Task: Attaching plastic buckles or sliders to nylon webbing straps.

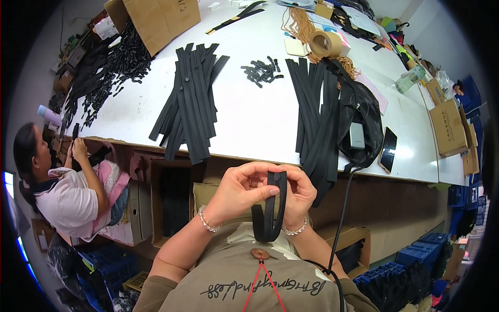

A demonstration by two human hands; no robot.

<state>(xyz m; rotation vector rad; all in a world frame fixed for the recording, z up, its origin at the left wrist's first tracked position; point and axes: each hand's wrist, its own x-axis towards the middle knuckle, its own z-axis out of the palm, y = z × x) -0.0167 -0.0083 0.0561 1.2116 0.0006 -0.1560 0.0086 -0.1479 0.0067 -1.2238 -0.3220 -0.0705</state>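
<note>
Both hands [270,190] pinching looped black strap [269,218]

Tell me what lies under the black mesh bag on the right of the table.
The black mesh bag lies over the right edge of a pile of black straps, and a pale grey box shows through it. Whatever else it covers is hidden.

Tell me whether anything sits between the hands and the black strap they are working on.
Nothing visible does. The left hand and the right hand both pinch the folded black strap directly near its top, with its loop hanging below them. The strap piles lie apart on the white table.
</note>
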